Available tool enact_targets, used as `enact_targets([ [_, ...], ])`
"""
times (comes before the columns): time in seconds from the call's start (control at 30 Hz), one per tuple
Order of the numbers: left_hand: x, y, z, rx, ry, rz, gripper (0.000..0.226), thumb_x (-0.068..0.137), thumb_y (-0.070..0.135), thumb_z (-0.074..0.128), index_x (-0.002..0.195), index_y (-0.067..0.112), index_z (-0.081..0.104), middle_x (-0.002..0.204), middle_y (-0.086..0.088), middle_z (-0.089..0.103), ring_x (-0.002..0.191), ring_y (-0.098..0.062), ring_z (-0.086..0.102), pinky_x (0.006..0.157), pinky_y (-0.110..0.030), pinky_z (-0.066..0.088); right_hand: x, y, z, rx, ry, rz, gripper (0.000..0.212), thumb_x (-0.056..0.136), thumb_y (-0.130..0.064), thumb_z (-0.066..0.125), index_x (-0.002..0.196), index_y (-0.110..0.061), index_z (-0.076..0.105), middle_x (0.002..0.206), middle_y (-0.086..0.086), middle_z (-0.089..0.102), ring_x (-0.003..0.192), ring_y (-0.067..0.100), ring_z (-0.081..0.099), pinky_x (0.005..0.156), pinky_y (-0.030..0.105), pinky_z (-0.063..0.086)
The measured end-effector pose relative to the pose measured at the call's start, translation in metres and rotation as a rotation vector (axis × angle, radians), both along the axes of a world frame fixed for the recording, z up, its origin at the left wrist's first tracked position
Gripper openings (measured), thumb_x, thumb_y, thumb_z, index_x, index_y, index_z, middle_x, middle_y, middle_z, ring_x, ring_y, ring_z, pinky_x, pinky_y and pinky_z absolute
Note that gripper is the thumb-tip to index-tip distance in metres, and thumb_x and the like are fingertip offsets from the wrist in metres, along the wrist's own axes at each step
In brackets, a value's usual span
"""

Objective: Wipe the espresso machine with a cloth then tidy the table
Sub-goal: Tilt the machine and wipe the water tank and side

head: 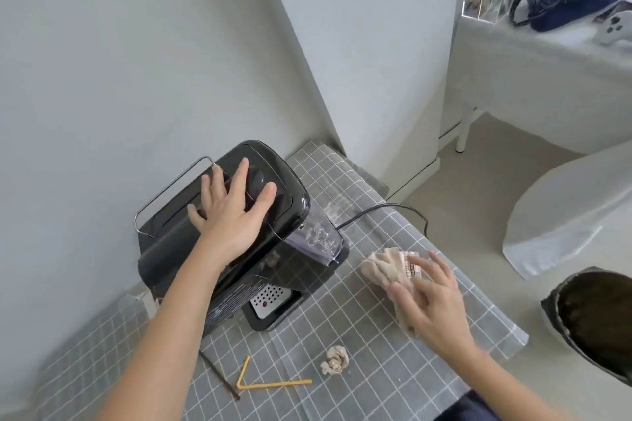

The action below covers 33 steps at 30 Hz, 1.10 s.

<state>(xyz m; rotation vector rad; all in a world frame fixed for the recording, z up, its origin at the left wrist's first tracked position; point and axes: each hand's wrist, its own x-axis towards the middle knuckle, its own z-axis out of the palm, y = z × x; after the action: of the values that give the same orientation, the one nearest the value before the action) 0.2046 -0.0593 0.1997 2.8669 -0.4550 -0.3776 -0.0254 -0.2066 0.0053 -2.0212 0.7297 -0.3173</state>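
A black espresso machine (287,188) stands on the grey checked tablecloth (359,335) against the wall. My left hand (232,212) lies flat on the machine's top with fingers spread, holding nothing. To the right, my right hand (434,297) rests on a beige cloth (383,267) on the table, its fingers closing around it. A clear water tank (318,239) sits at the machine's back, and a black power cord (386,208) runs off the table's right edge.
A crumpled paper ball (336,359), a bent yellow straw (266,383) and a thin brown stick (219,376) lie near the front. A dark bin (595,318) stands on the floor at the right. A white side table (547,55) carries a dark bag.
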Motion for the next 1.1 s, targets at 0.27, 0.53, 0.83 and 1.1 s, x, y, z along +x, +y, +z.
enact_targets([
  [0.27,0.022,0.004,0.000,-0.002,-0.354,-0.084,0.089,0.075,0.083,0.039,0.148,0.045,0.005,0.157,-0.015,-0.024,0.143,-0.037,-0.024,0.110,-0.065,-0.007,0.067,0.014,0.094,0.629,-0.431,-0.161,0.047,0.104,-0.035,0.036,0.091,0.005,0.057,0.056,0.022,0.055,0.052,0.041,0.058,0.050,0.030,0.047],
  [0.53,0.044,0.004,-0.019,0.177,-0.417,-0.090,0.100,0.060,0.098,0.018,0.143,0.043,0.030,0.149,-0.010,0.031,0.139,-0.040,0.024,0.107,-0.066,0.021,0.161,0.088,0.106,0.378,-0.576,-0.194,0.058,0.099,-0.056,0.018,0.152,-0.035,0.009,0.156,0.002,0.037,0.145,0.017,0.031,0.117,0.053,0.026],
  [0.83,0.047,0.004,-0.020,0.113,-0.368,-0.111,0.099,0.059,0.097,0.023,0.142,0.046,0.030,0.144,0.000,0.037,0.142,-0.036,0.016,0.107,-0.064,0.026,0.180,0.102,0.015,0.426,-0.535,-0.449,0.048,0.101,-0.029,0.023,0.135,-0.017,0.054,0.138,-0.026,0.047,0.137,0.011,0.043,0.115,0.052,0.030],
  [1.1,0.041,0.003,-0.016,0.083,-0.307,-0.092,0.098,0.059,0.096,0.026,0.143,0.047,0.026,0.152,0.005,0.032,0.147,-0.034,0.006,0.110,-0.065,0.020,0.149,0.045,-0.010,0.406,-0.077,-0.224,0.046,0.105,-0.034,0.028,0.078,-0.014,0.061,0.070,0.003,0.064,0.070,0.019,0.060,0.072,0.040,0.050],
])
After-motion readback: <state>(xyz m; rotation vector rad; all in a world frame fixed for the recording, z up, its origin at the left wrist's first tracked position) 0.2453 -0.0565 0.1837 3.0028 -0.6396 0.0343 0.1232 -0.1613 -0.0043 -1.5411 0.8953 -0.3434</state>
